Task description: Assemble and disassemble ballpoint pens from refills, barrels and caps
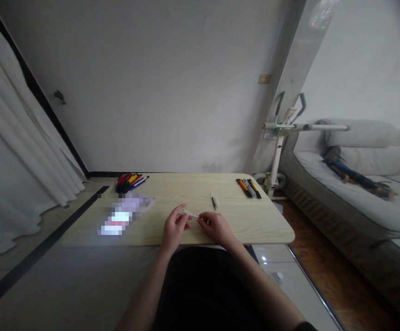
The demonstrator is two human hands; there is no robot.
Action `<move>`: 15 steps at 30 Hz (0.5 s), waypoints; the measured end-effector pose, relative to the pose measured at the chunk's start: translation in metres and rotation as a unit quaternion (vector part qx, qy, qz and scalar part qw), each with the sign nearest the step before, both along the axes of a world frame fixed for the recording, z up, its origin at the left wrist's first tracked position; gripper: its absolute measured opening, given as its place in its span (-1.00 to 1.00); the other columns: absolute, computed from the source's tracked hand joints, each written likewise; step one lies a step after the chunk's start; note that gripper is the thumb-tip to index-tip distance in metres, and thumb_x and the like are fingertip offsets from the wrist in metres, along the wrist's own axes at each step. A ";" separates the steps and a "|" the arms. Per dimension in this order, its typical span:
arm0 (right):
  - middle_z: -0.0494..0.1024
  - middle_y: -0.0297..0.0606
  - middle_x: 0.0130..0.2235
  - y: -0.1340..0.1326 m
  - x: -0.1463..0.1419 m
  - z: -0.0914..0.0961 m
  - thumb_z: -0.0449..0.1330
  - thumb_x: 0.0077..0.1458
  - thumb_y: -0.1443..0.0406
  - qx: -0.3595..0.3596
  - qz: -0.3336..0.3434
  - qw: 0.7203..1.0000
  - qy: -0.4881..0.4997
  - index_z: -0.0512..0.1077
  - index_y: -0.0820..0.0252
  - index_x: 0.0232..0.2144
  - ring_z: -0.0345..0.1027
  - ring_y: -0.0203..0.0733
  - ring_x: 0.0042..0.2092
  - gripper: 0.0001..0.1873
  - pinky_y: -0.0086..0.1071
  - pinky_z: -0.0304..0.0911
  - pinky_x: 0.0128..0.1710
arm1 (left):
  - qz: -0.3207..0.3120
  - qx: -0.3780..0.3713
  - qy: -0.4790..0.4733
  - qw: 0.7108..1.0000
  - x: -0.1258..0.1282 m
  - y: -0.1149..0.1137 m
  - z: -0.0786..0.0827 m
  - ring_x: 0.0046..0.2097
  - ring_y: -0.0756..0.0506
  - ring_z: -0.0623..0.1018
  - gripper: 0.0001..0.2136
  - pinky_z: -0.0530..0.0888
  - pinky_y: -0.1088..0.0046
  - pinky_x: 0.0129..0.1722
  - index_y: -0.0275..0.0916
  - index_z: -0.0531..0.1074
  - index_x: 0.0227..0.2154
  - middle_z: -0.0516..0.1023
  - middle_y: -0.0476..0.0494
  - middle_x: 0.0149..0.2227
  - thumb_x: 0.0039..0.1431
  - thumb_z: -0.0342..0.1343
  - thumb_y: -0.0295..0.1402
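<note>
My left hand [174, 228] and my right hand [216, 227] meet over the near middle of a light wooden table [255, 225]. Both pinch the ends of a thin white pen part [190, 214] held between them, the fingers curled around it. A dark pen piece [214, 202] lies on the table just beyond my right hand. A pile of coloured pens [130, 182] rests at the far left of the table. A smaller row of pens [248, 188] lies at the far right.
A blurred flat item [126, 214] lies on the table's left half. A white exercise machine [277, 151] stands past the right end of the table, and a grey sofa [358, 184] beyond it. White curtains [17, 156] hang at the left.
</note>
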State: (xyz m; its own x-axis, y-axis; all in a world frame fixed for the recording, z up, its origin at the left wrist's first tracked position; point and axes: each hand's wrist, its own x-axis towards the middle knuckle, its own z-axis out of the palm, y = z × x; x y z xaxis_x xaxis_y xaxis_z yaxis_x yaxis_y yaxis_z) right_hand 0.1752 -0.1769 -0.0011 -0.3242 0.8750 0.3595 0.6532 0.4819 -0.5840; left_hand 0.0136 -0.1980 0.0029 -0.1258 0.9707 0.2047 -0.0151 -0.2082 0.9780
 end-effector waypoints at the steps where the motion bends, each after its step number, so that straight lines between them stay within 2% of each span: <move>1: 0.53 -0.31 -0.45 0.000 0.000 0.000 0.07 0.04 0.24 0.002 0.001 1.000 0.001 0.47 0.15 -0.33 0.32 -0.32 -0.46 -0.79 -0.50 0.11 -0.44 | 0.001 0.002 0.003 1.000 0.000 0.000 0.000 -0.54 0.04 0.42 -0.53 0.36 0.52 -0.50 -0.31 0.27 -0.04 0.50 -0.11 -0.44 -0.03 0.08 -0.21; 15: 0.51 -0.30 -0.48 0.000 0.001 0.001 0.06 0.04 0.25 -0.007 -0.006 1.000 0.017 0.47 0.17 -0.38 0.32 -0.32 -0.47 -0.80 -0.51 0.12 -0.45 | 0.004 0.008 0.018 1.000 0.003 -0.001 -0.001 -0.55 0.05 0.41 -0.62 0.36 0.53 -0.50 -0.29 0.25 -0.11 0.49 -0.11 -0.41 0.01 0.05 -0.23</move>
State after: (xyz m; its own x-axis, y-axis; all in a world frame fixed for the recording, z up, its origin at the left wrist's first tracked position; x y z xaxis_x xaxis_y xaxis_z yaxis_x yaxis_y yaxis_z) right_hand 0.1757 -0.1766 0.0000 -0.3013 0.8837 0.3582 0.6394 0.4659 -0.6116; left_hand 0.0168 -0.1988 0.0016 -0.1265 0.9661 0.2251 0.0230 -0.2240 0.9743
